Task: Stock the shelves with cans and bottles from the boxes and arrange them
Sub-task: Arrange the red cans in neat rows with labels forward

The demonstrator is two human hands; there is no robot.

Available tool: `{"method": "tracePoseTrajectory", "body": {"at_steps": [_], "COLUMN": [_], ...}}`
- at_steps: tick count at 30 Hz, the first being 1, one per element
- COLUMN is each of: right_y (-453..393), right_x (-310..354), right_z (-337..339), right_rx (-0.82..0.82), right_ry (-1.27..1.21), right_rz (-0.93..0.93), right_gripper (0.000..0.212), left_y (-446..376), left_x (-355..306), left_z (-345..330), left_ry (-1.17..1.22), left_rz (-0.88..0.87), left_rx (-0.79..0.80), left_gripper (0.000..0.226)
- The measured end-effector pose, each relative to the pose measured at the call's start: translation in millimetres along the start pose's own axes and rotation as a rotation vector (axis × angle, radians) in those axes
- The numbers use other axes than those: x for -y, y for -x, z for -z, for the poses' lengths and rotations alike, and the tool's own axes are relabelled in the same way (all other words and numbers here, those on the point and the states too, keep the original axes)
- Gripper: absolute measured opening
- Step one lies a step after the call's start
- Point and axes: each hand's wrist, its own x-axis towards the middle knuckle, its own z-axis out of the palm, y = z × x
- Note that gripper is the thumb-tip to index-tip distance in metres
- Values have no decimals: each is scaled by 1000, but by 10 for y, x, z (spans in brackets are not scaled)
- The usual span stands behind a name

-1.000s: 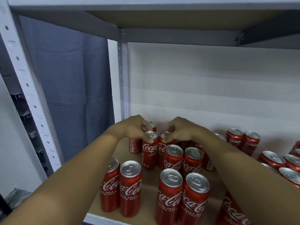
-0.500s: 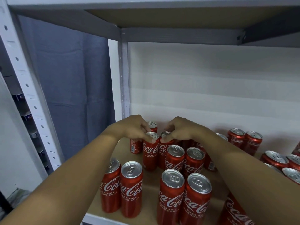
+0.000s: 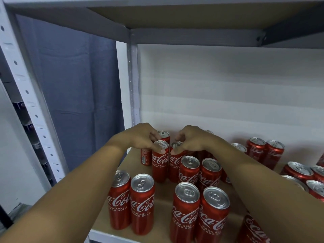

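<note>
Red Coca-Cola cans (image 3: 189, 174) stand upright, paired, on wooden shelf (image 3: 163, 195)

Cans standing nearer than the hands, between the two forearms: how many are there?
6, in pairs: front-left pair, front-centre pair, and middle pair just behind it. Other cans farther back are partly hidden, so not counted.

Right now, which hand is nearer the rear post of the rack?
Left. The left hand sits just right of the rear post, on a can; the right hand is farther right.
</note>
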Motion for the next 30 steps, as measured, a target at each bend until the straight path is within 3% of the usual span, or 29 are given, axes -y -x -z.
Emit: {"method": "tracePoseTrajectory", "body": {"at_steps": [2, 9, 13, 21, 30], "right_y": [-42, -89, -111, -110, -93], "right_x": [19, 11, 6, 94, 377], "right_z": [-20, -37, -31, -57, -161], "right_rx": [-10, 39, 12, 12, 49], "right_ry": [39, -45, -39, -35, -123], "right_rz": [-41, 7, 0, 51, 77], "right_gripper": [65, 43, 50, 43, 45], "left_y": [0, -2, -29, 31, 310], "left_x": [-18, 40, 70, 90, 155], "left_z": [-27, 30, 9, 94, 238], "left_ry": [-11, -50, -46, -121, -49], "left_rz": [-18, -44, -61, -102, 21], "left_rx": [-24, 69, 45, 53, 70], "left_gripper": [47, 42, 48, 43, 41]}}
